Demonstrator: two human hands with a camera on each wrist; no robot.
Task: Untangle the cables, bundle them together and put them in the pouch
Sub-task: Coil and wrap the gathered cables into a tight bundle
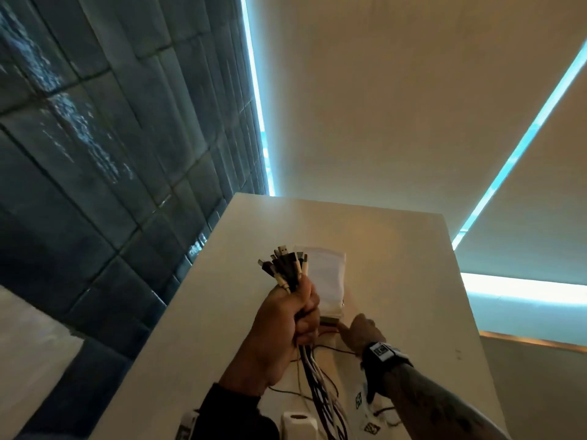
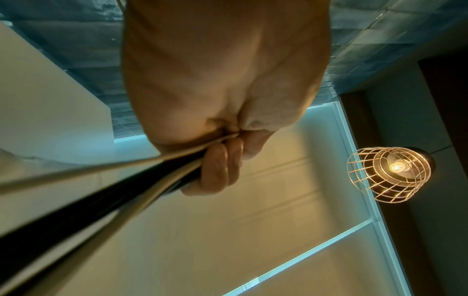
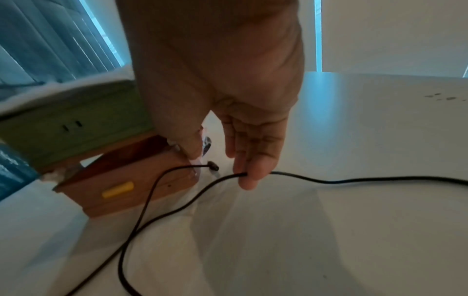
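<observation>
My left hand (image 1: 286,315) is raised above the white table (image 1: 397,249), gripping a thick bundle of black and white cables (image 1: 287,268) with the plugs fanned out on top. The strands hang down to the table. In the left wrist view the curled fingers (image 2: 220,166) wrap the blurred bundle (image 2: 101,196). My right hand (image 1: 359,328) is low on the table beside the white, green and brown pouch (image 1: 327,274). Its straight fingertips (image 3: 243,176) rest on a loose black cable (image 3: 354,180), and its thumb touches the pouch's brown end (image 3: 121,192).
A white object with a round hole (image 1: 298,423) and printed marker tags (image 1: 365,408) lie near the table's front edge. A dark tiled wall (image 1: 95,154) runs along the left. A wire-cage lamp (image 2: 390,174) hangs overhead.
</observation>
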